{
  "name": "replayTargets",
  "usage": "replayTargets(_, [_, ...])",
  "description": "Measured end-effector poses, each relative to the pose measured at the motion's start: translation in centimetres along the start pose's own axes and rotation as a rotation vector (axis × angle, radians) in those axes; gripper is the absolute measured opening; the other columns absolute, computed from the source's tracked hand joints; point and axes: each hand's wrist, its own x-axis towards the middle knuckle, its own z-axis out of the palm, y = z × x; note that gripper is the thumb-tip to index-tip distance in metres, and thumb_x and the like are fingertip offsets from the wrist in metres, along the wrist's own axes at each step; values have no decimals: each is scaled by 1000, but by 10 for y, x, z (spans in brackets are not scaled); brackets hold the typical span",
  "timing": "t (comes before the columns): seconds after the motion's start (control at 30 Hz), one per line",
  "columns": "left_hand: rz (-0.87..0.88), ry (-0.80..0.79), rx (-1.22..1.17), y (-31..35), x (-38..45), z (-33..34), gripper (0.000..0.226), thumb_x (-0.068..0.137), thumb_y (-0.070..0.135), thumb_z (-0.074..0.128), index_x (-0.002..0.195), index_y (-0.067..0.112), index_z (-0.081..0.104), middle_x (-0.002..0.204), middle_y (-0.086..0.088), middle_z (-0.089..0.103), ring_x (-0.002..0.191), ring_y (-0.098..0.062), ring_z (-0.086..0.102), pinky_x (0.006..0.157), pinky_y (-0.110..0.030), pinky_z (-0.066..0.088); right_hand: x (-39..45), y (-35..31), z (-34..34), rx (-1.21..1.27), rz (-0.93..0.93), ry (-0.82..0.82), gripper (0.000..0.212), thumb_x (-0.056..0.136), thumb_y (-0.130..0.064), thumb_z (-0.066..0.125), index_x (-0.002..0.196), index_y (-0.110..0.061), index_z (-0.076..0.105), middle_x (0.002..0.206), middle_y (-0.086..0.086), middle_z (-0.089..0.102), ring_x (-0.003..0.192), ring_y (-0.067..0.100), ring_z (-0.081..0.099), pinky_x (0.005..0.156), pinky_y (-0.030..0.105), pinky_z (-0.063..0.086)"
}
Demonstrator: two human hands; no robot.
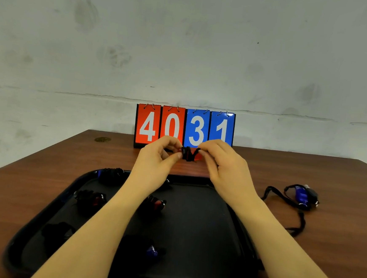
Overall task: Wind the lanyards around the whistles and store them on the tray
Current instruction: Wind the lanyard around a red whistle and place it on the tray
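A red plastic whistle (195, 156) partly wound with a black cord lanyard (187, 153) is held up between the two hands, above the table edge beyond the far rim of the black rectangular plastic tray (203, 239). The whistle's left end is pinched by the thumb and curled fingers of the left hand (158, 156), while the lanyard at the whistle's right side is pinched by the curled fingertips of the right hand (222, 164). On the left half of the tray five wound whistles are seen: a dark bundle (111, 175) at the tray's far left corner, a red-tinted bundle (91, 198) nearer on the left, another red-tinted bundle (156, 203) towards the tray's middle, a dark bundle (57, 232) at the near left, and a blue-tinted bundle (147, 249) near the tray's front. Well to the right of the tray, a blue plastic whistle (302, 195) with its black lanyard unwound (293, 215) is laid on the brown wooden table (336, 227). Beyond the tray's far rim, at the back of the table, a flip scoreboard with red and blue cards (184, 128) is stood, and 4031 is shown on it.
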Motion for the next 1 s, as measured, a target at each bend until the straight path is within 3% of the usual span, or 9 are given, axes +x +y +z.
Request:
replayTargets(0.1, [32, -29, 6, 1, -1, 0, 23, 86, 12, 60, 87, 35, 54, 84, 16, 57, 61, 3, 49, 61, 1, 39, 1, 2, 1, 86, 67, 29, 20, 90, -16, 52, 100, -6, 66, 91, 7, 66, 85, 18, 62, 78, 23, 51])
replayTargets(0.2, [53, -58, 3, 1, -3, 1, 20, 86, 12, 60, 92, 30, 56, 82, 14, 57, 65, 7, 49, 62, 2, 38, 2, 2, -1, 144, 115, 77, 12, 87, -9, 60, 96, -6, 68, 87, 4, 65, 82, 10, 59, 79, 7, 44])
replayTargets(0.3, [72, -78, 10, 0, -3, 0, 20, 86, 12, 60, 93, 30, 56, 83, 13, 58, 65, 7, 48, 64, 1, 39, 3, 1, -3, 203, 172, 89, 11, 84, -9, 65, 93, -7, 71, 83, 1, 65, 78, 4, 57, 81, 5, 42])
replayTargets(0.53, [51, -114, 14, 1, -4, 0, 15, 86, 12, 61, 95, 24, 59, 82, 11, 59, 73, 3, 55, 68, -1, 42, 5, 0, -9, 464, 449, 7, 9, 82, -14, 68, 88, -16, 73, 82, -5, 68, 82, 5, 63, 78, 13, 49])
replayTargets(0.63, [14, -147, -47, 3, -3, -1, 16, 84, 10, 63, 92, 23, 61, 85, 7, 63, 81, -5, 61, 75, -8, 48, 8, 0, -15, 650, 572, -24, 7, 80, -10, 69, 82, -16, 73, 79, 0, 71, 74, 5, 66, 66, 16, 53])
replayTargets(0.73, [3, -212, -155, 9, -4, -4, 17, 81, 6, 65, 87, 23, 62, 83, 5, 65, 79, -4, 64, 74, -11, 50, 11, 5, -24, 883, 686, -138, 3, 72, -15, 74, 75, -13, 75, 79, 13, 71, 73, 30, 65, 70, 43, 57])
replayTargets(0.77, [2, -227, -208, 10, -5, -6, 18, 81, 4, 65, 85, 22, 62, 81, 5, 66, 77, -2, 65, 72, -10, 50, 12, 7, -26, 939, 696, -179, 7, 69, -18, 74, 74, -13, 75, 76, 14, 70, 65, 32, 61, 63, 41, 56])
replayTargets(0.83, [-2, -245, -321, 14, -6, -8, 19, 79, -1, 64, 85, 17, 63, 76, 5, 67, 73, -4, 66, 69, -11, 50, 13, 9, -27, 1013, 687, -215, 6, 72, -15, 70, 72, -11, 74, 66, 10, 67, 49, 17, 52, 45, 24, 46])
replayTargets(1.0, [-73, -170, -485, 14, -6, -9, 17, 80, -2, 62, 87, 14, 64, 67, 4, 68, 67, -8, 66, 65, -14, 50, 11, 8, -22, 994, 686, -211, 11, 84, -8, 63, 80, -7, 73, 49, 4, 55, 43, 10, 46, 44, 17, 40])
